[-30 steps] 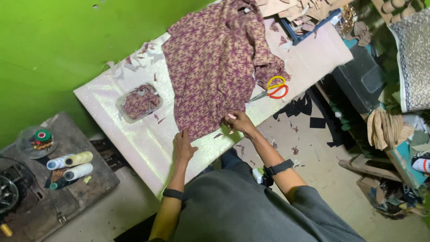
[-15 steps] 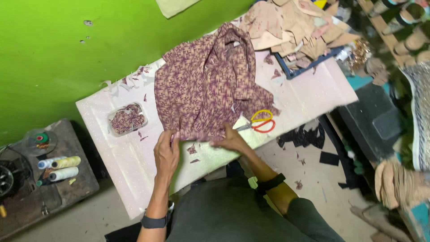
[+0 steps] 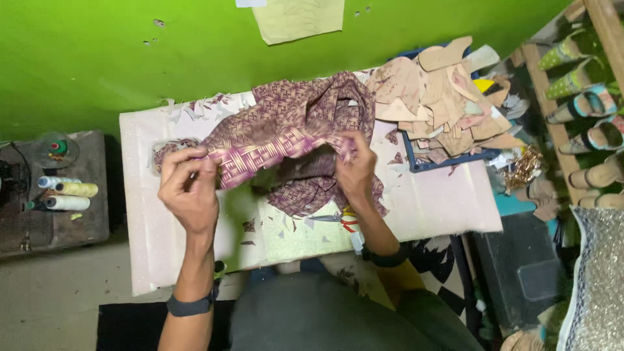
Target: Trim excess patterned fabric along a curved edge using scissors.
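Head-camera footage showed the left hand (image 3: 190, 188) and the right hand (image 3: 354, 168) each pinching an edge of the purple patterned fabric (image 3: 286, 140), lifting it taut between them above the white worktable (image 3: 416, 214), seemingly to spread it out. Scissors (image 3: 341, 219) lay just under its hanging fold, within easy reach. Farther back, cardboard pattern pieces (image 3: 442, 97) sat heaped in a blue tray (image 3: 448, 162), kept off the cutting area.

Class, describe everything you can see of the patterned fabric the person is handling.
The patterned fabric is a thin, limp cloth, purple with a pale woven-look print. It is crumpled, lifted partly off the white table. The left hand and right hand pinch its edge, stretching a strip between them; the rest sags onto the table, partly covering the scissors.
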